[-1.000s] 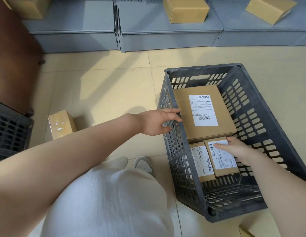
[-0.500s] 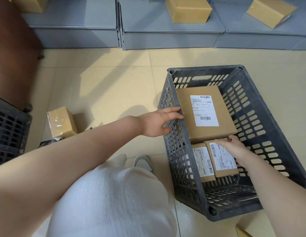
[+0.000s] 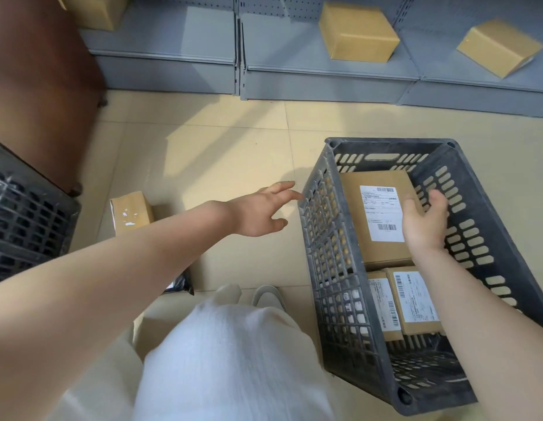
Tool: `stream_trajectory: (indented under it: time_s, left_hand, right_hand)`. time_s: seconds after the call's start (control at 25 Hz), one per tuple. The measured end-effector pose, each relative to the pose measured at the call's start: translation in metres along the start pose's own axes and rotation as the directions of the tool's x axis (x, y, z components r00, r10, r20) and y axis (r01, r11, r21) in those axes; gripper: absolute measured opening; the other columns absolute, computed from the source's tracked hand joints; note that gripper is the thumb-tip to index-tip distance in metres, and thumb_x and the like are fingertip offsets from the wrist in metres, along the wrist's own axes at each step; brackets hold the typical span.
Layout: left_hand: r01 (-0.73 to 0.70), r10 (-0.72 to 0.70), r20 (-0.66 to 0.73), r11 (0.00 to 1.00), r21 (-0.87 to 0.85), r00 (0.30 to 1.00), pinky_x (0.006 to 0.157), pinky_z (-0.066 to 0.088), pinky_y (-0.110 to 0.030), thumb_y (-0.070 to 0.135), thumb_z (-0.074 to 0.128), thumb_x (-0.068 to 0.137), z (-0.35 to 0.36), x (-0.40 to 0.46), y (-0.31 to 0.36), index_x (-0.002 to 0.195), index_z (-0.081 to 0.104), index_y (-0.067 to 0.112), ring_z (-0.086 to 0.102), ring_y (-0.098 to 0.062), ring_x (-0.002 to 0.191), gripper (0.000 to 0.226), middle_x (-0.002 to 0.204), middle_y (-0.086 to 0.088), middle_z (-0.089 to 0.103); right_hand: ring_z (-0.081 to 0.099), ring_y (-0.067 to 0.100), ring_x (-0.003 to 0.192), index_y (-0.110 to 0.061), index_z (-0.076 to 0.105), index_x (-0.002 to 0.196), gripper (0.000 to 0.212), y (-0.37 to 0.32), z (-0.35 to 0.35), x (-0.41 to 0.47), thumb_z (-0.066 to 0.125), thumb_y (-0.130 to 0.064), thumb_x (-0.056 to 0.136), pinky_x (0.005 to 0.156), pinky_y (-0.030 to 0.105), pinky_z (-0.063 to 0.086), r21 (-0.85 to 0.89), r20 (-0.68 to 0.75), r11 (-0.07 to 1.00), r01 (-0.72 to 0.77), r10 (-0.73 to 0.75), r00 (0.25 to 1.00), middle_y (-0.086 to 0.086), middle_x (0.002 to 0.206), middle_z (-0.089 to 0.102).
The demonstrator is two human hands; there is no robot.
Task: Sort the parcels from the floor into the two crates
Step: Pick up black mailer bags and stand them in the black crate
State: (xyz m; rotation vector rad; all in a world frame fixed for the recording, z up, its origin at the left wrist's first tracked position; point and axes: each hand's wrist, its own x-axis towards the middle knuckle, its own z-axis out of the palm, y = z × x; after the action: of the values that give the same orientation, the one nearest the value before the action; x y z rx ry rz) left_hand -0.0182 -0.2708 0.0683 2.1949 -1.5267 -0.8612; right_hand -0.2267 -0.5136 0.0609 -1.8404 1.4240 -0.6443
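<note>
A dark grey slotted crate (image 3: 482,214) stands on the floor at the right. Inside it lie a large labelled cardboard parcel (image 3: 370,226) and two small labelled parcels (image 3: 413,302) side by side nearer me. My right hand (image 3: 425,220) hovers above the large parcel, fingers loose, holding nothing. My left hand (image 3: 261,211) is just left of the crate's rim, fingers spread, empty. A small brown parcel (image 3: 132,212) sits on the floor to the left. A second dark crate (image 3: 27,220) shows at the left edge.
Grey shelving (image 3: 294,65) runs along the back with cardboard boxes (image 3: 358,33) on it. A brown cabinet (image 3: 42,86) stands at the left. A dark plastic bag (image 3: 179,285) peeks out under my left forearm. My white-clad knee and shoe (image 3: 267,296) are below.
My left hand has let go of the crate's rim and drawn back to the left. My right hand has lifted off the small parcel and risen above the large one.
</note>
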Motion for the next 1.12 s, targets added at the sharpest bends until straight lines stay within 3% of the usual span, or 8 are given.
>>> stream_trajectory:
  time_s: [0.16,0.36,0.48,0.6,0.76,0.88,1.0,1.12]
  left_hand:
    - [0.098,-0.098,-0.035,0.995,-0.003,0.995,0.118,0.024,-0.037,0.025,0.054,0.096,-0.015,-0.02,-0.044,0.151,0.024,0.031,0.017,-0.022,0.149,0.062,0.164,0.003,0.003]
    - [0.241,-0.237,-0.069,0.969,0.047,0.969,0.118,0.021,-0.036,0.024,0.056,0.095,-0.03,-0.058,-0.113,0.151,0.025,0.028,0.014,-0.024,0.149,0.064,0.164,-0.001,0.008]
    - [0.383,-0.379,-0.057,0.921,0.078,0.924,0.118,0.022,-0.041,0.025,0.054,0.096,-0.037,-0.088,-0.156,0.151,0.024,0.03,0.015,-0.025,0.149,0.063,0.163,0.003,0.008]
    - [0.496,-0.494,-0.045,0.866,0.058,0.868,0.118,0.024,-0.048,0.028,0.053,0.097,-0.035,-0.127,-0.201,0.151,0.023,0.034,0.019,-0.027,0.147,0.062,0.163,0.004,0.011]
    - [0.614,-0.614,-0.008,0.789,-0.011,0.789,0.115,0.026,-0.041,0.028,0.056,0.096,-0.013,-0.172,-0.242,0.152,0.023,0.028,0.026,-0.029,0.143,0.064,0.16,-0.002,0.02]
    - [0.697,-0.698,0.023,0.712,-0.081,0.716,0.114,0.028,-0.042,0.029,0.055,0.096,0.013,-0.195,-0.262,0.151,0.026,0.026,0.029,-0.029,0.142,0.062,0.157,-0.005,0.028]
    - [0.764,-0.763,0.063,0.633,-0.121,0.643,0.11,0.035,-0.04,0.031,0.053,0.096,0.037,-0.208,-0.275,0.152,0.022,0.021,0.038,-0.028,0.137,0.065,0.154,-0.008,0.035]
    - [0.784,-0.79,0.085,0.578,-0.225,0.607,0.092,0.047,-0.036,0.03,0.053,0.096,0.054,-0.21,-0.284,0.149,0.028,0.016,0.057,-0.024,0.11,0.06,0.136,-0.009,0.052]
  right_hand:
    - [0.034,0.017,0.141,-0.021,0.03,0.15,0.06,-0.055,0.056,-0.015,0.052,-0.04,0.098,0.105,0.026,0.028,0.057,0.155,0.99,0.126,-0.133,0.979,-0.001,0.155,0.035]
    - [0.037,0.019,0.14,-0.018,0.033,0.149,0.063,-0.094,0.128,-0.039,0.055,-0.042,0.095,0.109,0.028,0.029,0.048,0.288,0.961,0.271,-0.273,0.918,0.004,0.152,0.04]
    - [0.035,0.022,0.141,-0.019,0.034,0.149,0.064,-0.106,0.162,-0.057,0.056,-0.043,0.095,0.114,0.033,0.026,0.029,0.313,0.952,0.305,-0.299,0.902,0.005,0.154,0.039]
    - [0.034,0.021,0.143,-0.018,0.033,0.15,0.064,-0.116,0.196,-0.079,0.058,-0.039,0.095,0.113,0.027,0.024,0.046,0.411,0.941,0.335,-0.324,0.852,0.005,0.155,0.038]
    - [0.031,0.018,0.144,-0.018,0.029,0.152,0.067,-0.116,0.24,-0.112,0.057,-0.04,0.096,0.108,0.022,0.021,0.04,0.577,0.952,0.305,-0.271,0.771,0.002,0.157,0.034]
    - [0.033,0.019,0.144,-0.02,0.026,0.153,0.068,-0.108,0.271,-0.138,0.056,-0.042,0.096,0.11,0.027,0.025,-0.003,0.698,0.961,0.277,-0.196,0.688,0.003,0.157,0.034]
    - [0.038,0.021,0.141,-0.02,0.026,0.153,0.068,-0.098,0.302,-0.166,0.055,-0.044,0.096,0.111,0.031,0.029,-0.085,0.824,0.954,0.288,-0.095,0.559,0.005,0.157,0.035]
    - [0.043,0.025,0.137,-0.02,0.025,0.153,0.069,-0.082,0.328,-0.194,0.055,-0.046,0.095,0.108,0.031,0.034,-0.2,0.911,0.933,0.3,0.064,0.407,0.008,0.153,0.04]
